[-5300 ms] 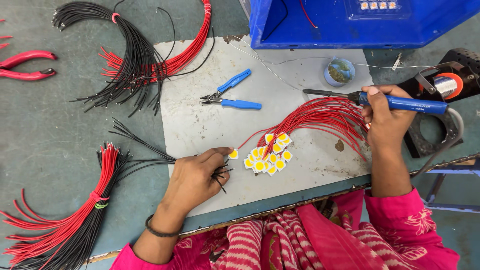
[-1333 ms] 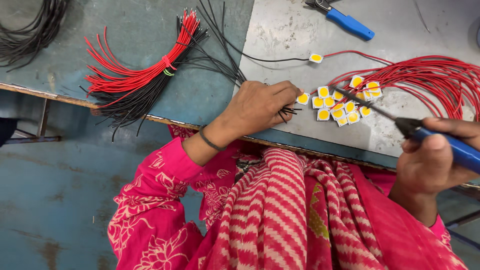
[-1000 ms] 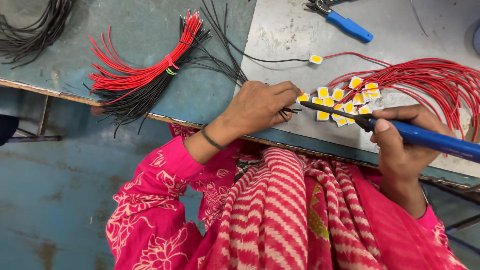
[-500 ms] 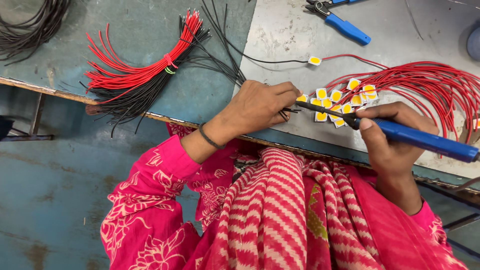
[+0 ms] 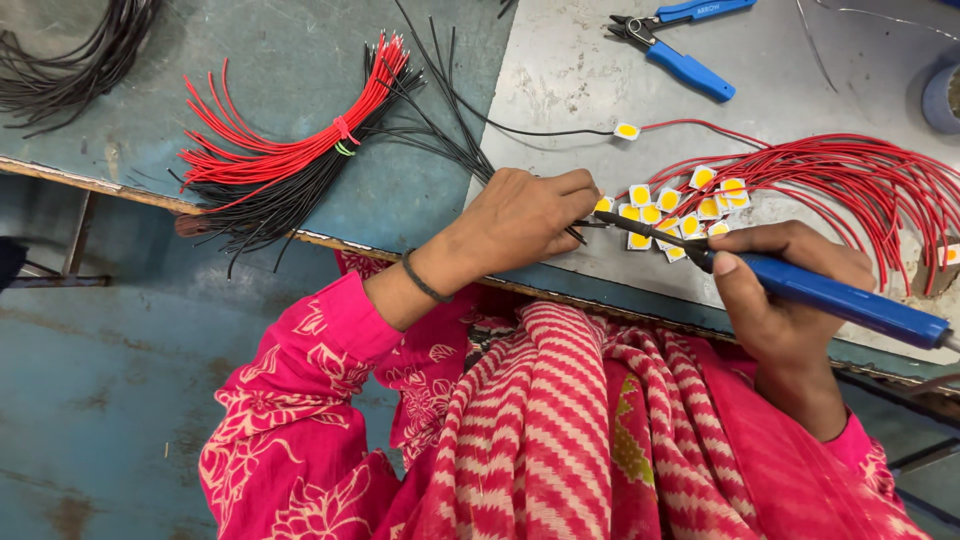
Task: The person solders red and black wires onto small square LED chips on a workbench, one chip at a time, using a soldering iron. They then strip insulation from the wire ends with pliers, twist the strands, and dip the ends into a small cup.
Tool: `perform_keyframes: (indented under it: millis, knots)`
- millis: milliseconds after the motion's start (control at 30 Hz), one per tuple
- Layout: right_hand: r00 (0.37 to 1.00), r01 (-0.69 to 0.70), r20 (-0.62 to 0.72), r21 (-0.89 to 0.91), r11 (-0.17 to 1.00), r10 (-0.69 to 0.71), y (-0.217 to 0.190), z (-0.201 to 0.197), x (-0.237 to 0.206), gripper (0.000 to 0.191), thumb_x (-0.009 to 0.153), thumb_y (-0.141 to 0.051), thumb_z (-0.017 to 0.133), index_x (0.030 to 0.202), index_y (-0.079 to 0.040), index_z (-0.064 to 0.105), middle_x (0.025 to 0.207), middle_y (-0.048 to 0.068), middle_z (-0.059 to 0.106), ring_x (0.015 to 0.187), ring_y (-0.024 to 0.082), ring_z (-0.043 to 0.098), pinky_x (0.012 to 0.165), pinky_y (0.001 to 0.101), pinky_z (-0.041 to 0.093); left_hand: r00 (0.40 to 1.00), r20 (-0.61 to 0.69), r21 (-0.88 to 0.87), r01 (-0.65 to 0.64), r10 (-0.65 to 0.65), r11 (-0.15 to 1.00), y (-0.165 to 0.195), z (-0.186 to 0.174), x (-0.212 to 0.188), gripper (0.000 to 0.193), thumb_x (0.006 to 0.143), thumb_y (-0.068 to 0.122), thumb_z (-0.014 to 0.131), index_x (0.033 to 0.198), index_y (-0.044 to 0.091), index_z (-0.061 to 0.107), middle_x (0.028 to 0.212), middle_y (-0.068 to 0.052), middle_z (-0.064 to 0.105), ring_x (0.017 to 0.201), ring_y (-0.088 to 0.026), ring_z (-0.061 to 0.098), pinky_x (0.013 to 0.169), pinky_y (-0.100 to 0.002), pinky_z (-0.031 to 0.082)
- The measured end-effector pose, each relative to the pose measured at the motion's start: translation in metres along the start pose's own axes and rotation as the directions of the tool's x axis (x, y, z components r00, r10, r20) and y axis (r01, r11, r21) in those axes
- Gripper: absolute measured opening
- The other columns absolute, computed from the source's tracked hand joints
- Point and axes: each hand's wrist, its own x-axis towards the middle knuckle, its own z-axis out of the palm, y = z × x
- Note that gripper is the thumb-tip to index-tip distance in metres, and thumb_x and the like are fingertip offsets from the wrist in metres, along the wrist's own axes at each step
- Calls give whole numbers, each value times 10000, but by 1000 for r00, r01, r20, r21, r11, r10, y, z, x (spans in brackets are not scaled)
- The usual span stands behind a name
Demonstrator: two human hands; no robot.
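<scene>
Fingers of left hand [image 5: 530, 215] pinch a black wire [image 5: 455, 140], right hand [image 5: 790, 290] grips soldering iron [image 5: 800, 290] (tip lowered).

Bare plate [image 5: 560, 85] lies open; red wires [image 5: 860, 190] crowd right.

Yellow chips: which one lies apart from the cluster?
The single yellow chip higher up the grey plate, joined to a black wire and a red wire. The others crowd together between the left hand and the soldering iron.
</scene>
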Motion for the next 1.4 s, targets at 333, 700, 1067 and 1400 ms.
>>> perform_keyframes:
  millis: [333,700,1067,1400]
  knots:
    - [999,23,27,-7,1000,-22,4,3,0,170,1017,-135,762,1013,34,737,889,77,737,672,69,627,648,175,460,1000,21,1,16,-16,1000,2,-1,2,332,743,191,803,1000,76,627,1037,-30,625,730,-340,665,578,-478,496]
    - [986,-120,-108,52,991,125,28,-11,-21,182,959,-142,759,1024,24,723,818,54,679,641,85,580,618,192,433,1000,2,9,-16,16,1000,-5,11,0,319,763,213,786,991,88,601,1031,-39,607,728,-333,667,568,-477,500]
    - [974,40,-219,431,901,61,100,6,-28,323,1186,-205,615,1425,-14,513,1195,136,656,961,200,744,715,286,603,996,-55,40,-66,68,997,-8,22,-2,450,734,264,807,1082,85,585,1087,-47,608,678,-292,675,534,-447,504]
    - [997,81,-3,93,992,-81,24,64,12,530,1009,120,608,1426,-73,343,1517,264,557,1119,264,744,936,318,590,992,-106,81,-63,72,995,-2,14,-10,400,736,210,822,1043,81,600,1179,-14,661,654,-289,670,560,-431,515]
